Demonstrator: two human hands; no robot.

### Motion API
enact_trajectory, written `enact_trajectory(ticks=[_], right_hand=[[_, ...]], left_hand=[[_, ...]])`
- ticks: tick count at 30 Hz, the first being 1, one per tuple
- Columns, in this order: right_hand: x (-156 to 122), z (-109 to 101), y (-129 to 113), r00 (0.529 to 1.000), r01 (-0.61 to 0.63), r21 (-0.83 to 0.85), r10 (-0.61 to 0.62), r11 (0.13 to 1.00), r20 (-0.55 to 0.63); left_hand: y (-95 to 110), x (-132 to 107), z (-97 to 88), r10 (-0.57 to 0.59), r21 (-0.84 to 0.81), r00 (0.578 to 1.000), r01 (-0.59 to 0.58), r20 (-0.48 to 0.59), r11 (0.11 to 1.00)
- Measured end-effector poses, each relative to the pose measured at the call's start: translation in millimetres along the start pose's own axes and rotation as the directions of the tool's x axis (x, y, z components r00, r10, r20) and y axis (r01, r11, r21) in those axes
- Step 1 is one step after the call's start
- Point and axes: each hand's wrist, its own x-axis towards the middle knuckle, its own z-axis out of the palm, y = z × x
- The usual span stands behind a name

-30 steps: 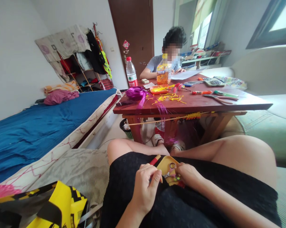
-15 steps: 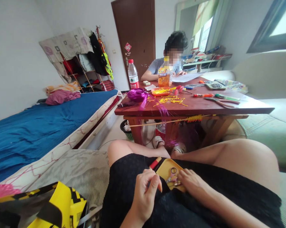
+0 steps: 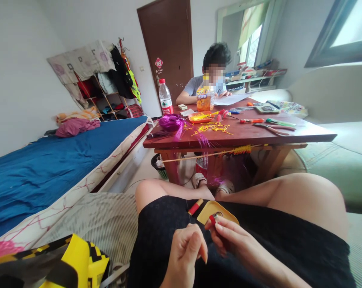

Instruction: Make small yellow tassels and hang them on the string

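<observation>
A small yellow tray (image 3: 209, 208) rests on my lap on the black skirt, with a red stick (image 3: 196, 207) lying at its left edge. My right hand (image 3: 229, 239) hovers over the tray's near side, fingers pinched on a small red piece (image 3: 212, 219). My left hand (image 3: 185, 250) sits just left of it, fingers curled together; what they hold, if anything, is hidden. Metal scissor loops (image 3: 218, 215) peek out of the tray beside my right fingertips.
A red wooden table (image 3: 259, 136) stands ahead with purple thread (image 3: 171, 121), yellow strands (image 3: 212, 128), bottles and pens. Another person sits behind it. A blue bed (image 3: 49, 160) lies left, a green sofa (image 3: 334, 156) right, a yellow-black bag (image 3: 75, 260) at my lower left.
My right hand lifted off the tray and moved left toward my left hand, now pinching a small red piece. The left hand slid slightly down and back.
</observation>
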Motion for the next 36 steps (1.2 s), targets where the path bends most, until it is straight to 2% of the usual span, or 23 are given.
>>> enact_trajectory(ticks=[3,9,17,21,24,36], right_hand=[[-0.5,0.2,4.7,1.0,-0.011,0.014,0.012,1.0,-0.029],[-1.9,4.1,9.3,0.992,0.091,-0.025,-0.092,0.996,-0.088],[1.1,5.4,8.0,0.988,0.058,-0.089,-0.07,0.994,-0.138],[2.8,11.1,5.0,0.966,-0.043,-0.179,-0.005,0.983,-0.258],[4.0,11.9,6.6,0.948,-0.084,-0.25,0.0,0.965,-0.318],[4.4,7.6,17.9,0.941,-0.046,-0.319,-0.066,0.947,-0.331]], left_hand=[[-4.0,-0.7,0.8,-0.031,-0.042,1.0,0.031,0.005,0.999],[-8.1,-1.5,-0.1,-0.048,-0.123,0.999,0.048,-0.001,0.991],[-7.9,-1.7,-0.4,-0.127,-0.175,0.992,0.126,0.005,0.977],[-7.3,-1.1,0.3,-0.175,-0.202,0.984,0.175,0.017,0.964],[-7.7,-1.3,1.0,-0.192,-0.209,0.981,0.195,0.035,0.958],[-8.0,-1.4,2.9,-0.212,-0.211,0.977,0.215,0.036,0.954]])
